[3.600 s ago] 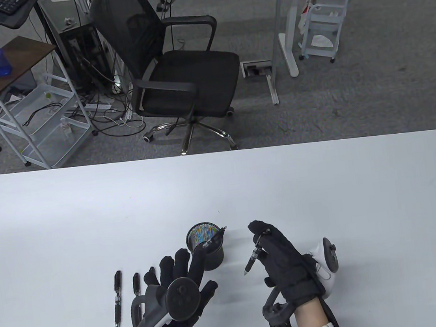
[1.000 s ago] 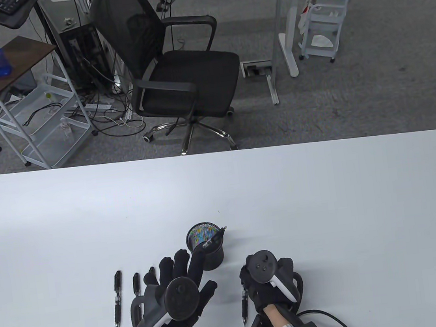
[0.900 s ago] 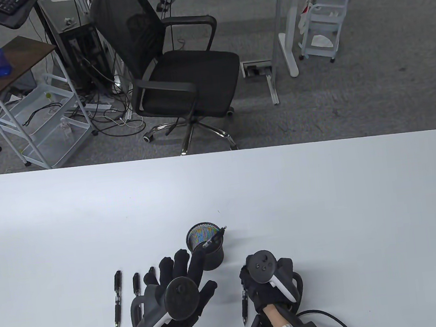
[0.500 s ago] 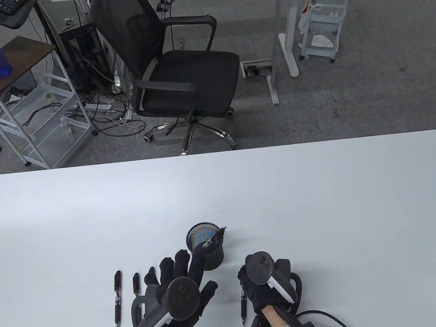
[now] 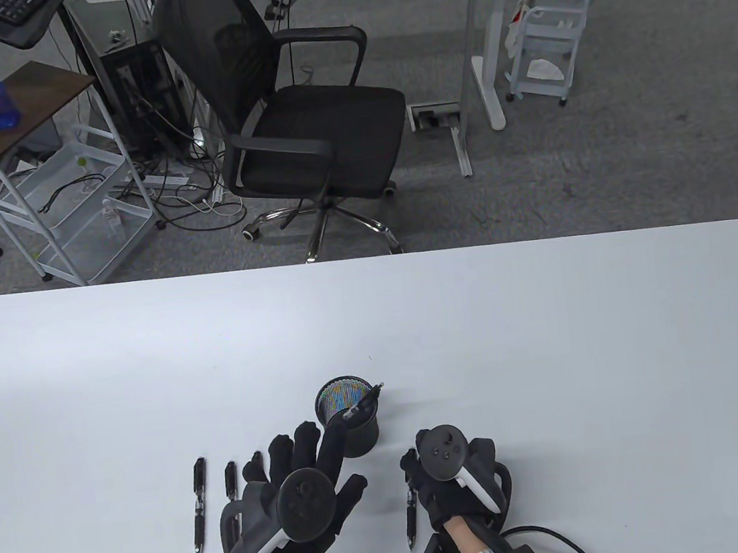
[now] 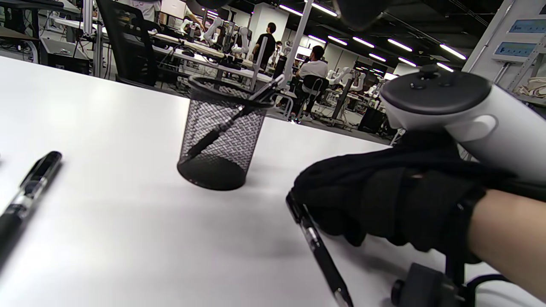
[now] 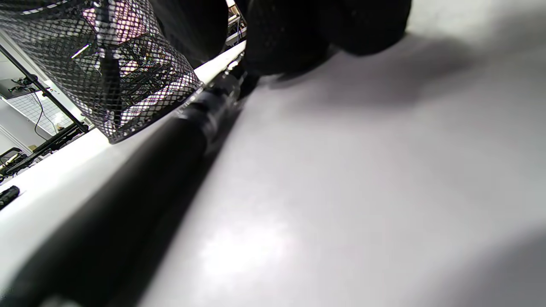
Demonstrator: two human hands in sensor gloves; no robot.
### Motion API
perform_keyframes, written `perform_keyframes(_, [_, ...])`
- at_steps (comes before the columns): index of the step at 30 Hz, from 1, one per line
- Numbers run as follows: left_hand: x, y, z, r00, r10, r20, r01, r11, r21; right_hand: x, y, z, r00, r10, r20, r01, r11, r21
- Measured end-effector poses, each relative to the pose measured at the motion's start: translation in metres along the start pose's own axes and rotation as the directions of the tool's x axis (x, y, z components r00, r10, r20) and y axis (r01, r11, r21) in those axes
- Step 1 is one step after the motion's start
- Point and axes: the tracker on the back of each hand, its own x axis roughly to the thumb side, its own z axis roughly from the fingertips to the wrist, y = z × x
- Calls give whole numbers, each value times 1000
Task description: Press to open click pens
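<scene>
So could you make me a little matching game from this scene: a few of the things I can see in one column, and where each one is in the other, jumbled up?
Things:
1. mesh pen cup
2. pen in the cup
3. pen under the right hand
4. leftmost pen

Places:
A. leaning against the rim, upper end poking out
B. lying flat on the table, left of the left hand
C. standing upright, beyond both hands
D. low on the table, its upper end hidden under the right hand

Pairs: 1-C, 2-A, 3-D, 4-B
</scene>
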Motion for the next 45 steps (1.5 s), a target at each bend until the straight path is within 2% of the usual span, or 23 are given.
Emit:
perform_keyframes(2, [0, 0, 0, 1000, 2, 0, -2, 1000, 0, 0, -1, 0, 1000, -17, -4, 17, 1000, 14])
perform_keyframes(6, [-1, 1, 1, 1000, 9, 3, -9, 1000, 3, 6, -14, 3, 990, -137, -16, 138, 985, 106])
perform_keyframes(10, [-2, 1, 1, 1000, 14, -2, -14, 1000, -1, 15, -38, 7, 971, -235, 36, 234, 972, 20])
perform_keyframes(14, [-2, 1, 1, 1000, 16, 0, -16, 1000, -6, 24, -58, -1, 923, -382, 52, 381, 924, 33])
perform_keyframes(17, [-2, 2, 1, 1000, 19, 1, -19, 1000, -4, 30, -64, -10, 894, -435, 108, 433, 900, 36])
perform_keyframes(21, [-2, 1, 0, 1000, 18, 0, -18, 1000, -8, 38, -58, -22, 866, -475, 156, 472, 880, 55])
perform_keyframes(24, [-2, -1, 0, 1000, 20, 2, -19, 1000, -17, 39, -46, -33, 840, -509, 186, 517, 856, 9])
perform_keyframes(27, [-2, -1, 0, 1000, 17, 3, -17, 1000, -15, 40, -32, -44, 821, -548, 159, 547, 835, 54])
perform_keyframes(31, [-4, 0, 0, 1000, 26, 1, -26, 1000, -11, 45, -20, -53, 844, -515, 149, 514, 856, 47])
perform_keyframes(45, [-4, 1, -1, 999, 34, -5, -34, 999, -13, 50, -19, -60, 834, -537, 125, 535, 843, 57])
